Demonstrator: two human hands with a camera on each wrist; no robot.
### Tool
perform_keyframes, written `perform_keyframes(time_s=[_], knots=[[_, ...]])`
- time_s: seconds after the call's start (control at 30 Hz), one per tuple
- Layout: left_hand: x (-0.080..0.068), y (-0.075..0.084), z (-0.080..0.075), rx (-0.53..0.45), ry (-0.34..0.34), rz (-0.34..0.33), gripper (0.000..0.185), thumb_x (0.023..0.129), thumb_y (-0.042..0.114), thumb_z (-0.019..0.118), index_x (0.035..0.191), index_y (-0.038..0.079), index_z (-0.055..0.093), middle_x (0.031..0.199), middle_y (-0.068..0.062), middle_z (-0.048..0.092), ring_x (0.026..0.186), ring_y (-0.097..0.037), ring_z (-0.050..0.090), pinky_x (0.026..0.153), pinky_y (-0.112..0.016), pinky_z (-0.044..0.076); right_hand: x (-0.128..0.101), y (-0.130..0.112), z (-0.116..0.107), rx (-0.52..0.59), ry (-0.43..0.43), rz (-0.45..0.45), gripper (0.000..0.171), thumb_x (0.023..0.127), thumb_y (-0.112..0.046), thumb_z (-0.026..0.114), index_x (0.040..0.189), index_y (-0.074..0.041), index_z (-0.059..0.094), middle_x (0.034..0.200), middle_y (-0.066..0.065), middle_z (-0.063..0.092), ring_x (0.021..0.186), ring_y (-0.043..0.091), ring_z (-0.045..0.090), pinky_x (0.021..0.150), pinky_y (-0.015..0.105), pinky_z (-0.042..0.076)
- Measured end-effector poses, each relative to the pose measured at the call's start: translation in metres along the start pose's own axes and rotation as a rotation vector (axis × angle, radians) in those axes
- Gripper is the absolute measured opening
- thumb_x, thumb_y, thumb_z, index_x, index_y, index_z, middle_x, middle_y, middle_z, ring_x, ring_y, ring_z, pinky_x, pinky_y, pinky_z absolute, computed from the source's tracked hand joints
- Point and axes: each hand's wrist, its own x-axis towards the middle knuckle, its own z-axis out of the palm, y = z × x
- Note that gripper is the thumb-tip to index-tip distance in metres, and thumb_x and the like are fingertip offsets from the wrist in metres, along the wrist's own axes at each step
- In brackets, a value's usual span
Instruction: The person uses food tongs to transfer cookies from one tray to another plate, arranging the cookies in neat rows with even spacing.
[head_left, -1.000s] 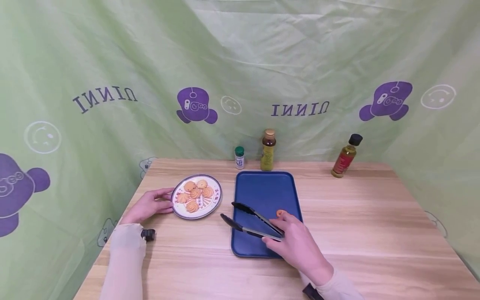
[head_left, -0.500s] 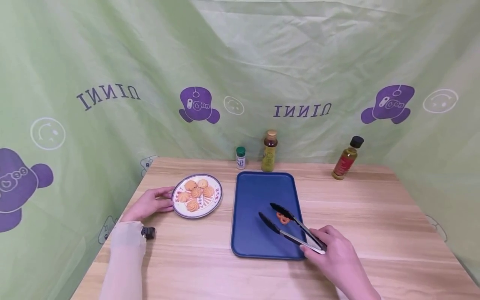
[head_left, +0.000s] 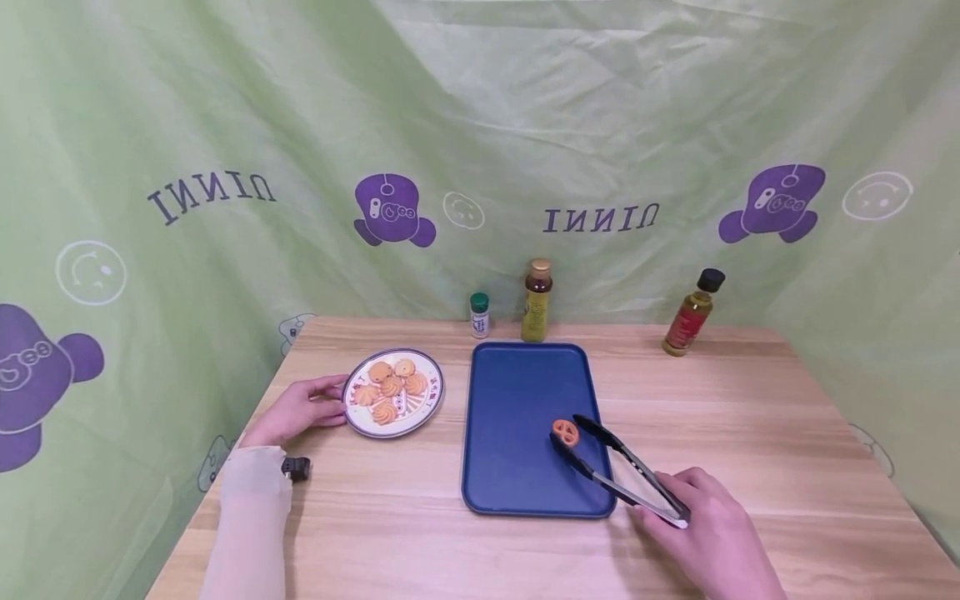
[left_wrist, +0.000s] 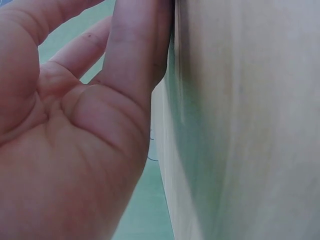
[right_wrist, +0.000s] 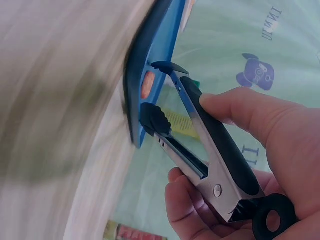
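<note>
In the head view, my right hand (head_left: 708, 529) grips a pair of tongs (head_left: 637, 475) with black tips and metal arms. The tong arms are spread, and their tips stand on either side of a small brown pretzel (head_left: 565, 432) on the blue tray (head_left: 517, 383). In the right wrist view, thumb and fingers lie on opposite arms of the tongs (right_wrist: 220, 150). My left hand (head_left: 296, 408) touches the left rim of a white plate (head_left: 416, 417) with fairly straight fingers. Several swirled cookies (head_left: 391, 386) lie on that plate. The plate is out of the left wrist view.
Behind the tray stand a green-capped shaker (head_left: 479, 317) and a yellow-labelled bottle (head_left: 536, 304). A red-labelled bottle (head_left: 690, 317) with a black cap is at the back right. A green printed cloth (head_left: 480, 108) hangs around the wooden table (head_left: 750, 417).
My right hand has moved right and toward me with the tongs, from left of the pretzel to around it. The left hand and plate stay in place.
</note>
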Motion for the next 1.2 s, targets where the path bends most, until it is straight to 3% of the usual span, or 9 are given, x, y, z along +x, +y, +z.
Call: perform_keyframes(time_s=[0.33,0.73,0.9,1.2], knots=[[0.0,0.0,0.001,0.009,0.002,-0.006,0.071,0.106,0.001,0.071,0.169,-0.006,0.039,0.145,-0.033,0.057,0.105,-0.012,0.077,0.096,-0.028,0.073,0.0,0.001,-0.003,-0.028,-0.044,0.014,0.051,0.083,-0.033,0.098,0.122,-0.002,0.085,0.103,0.004,0.071,0.084,0.016,0.055,0.063,0.021,0.041],[0.0,-0.001,-0.001,-0.045,-0.014,0.012,0.069,0.107,-0.003,0.067,0.169,-0.01,0.037,0.143,-0.035,0.058,0.103,-0.008,0.077,0.098,-0.028,0.072,0.005,0.0,-0.002,-0.014,-0.056,-0.006,0.046,0.086,-0.028,0.096,0.124,-0.004,0.085,0.099,-0.001,0.068,0.078,0.01,0.05,0.061,0.02,0.037],[-0.001,-0.002,0.0,-0.033,-0.016,0.01,0.07,0.107,-0.003,0.067,0.169,-0.011,0.036,0.144,-0.036,0.058,0.104,-0.009,0.077,0.098,-0.029,0.072,0.012,-0.006,0.001,0.042,-0.018,-0.027,0.043,0.082,-0.024,0.098,0.119,-0.004,0.086,0.099,-0.002,0.071,0.079,0.01,0.056,0.061,0.022,0.044],[0.0,-0.001,-0.001,-0.018,-0.014,0.015,0.07,0.107,-0.002,0.068,0.169,-0.01,0.036,0.143,-0.034,0.058,0.103,-0.009,0.077,0.097,-0.029,0.072,0.03,-0.029,0.014,0.11,-0.039,-0.077,0.043,0.085,-0.026,0.098,0.119,-0.003,0.086,0.102,0.002,0.072,0.081,0.012,0.056,0.061,0.022,0.046]])
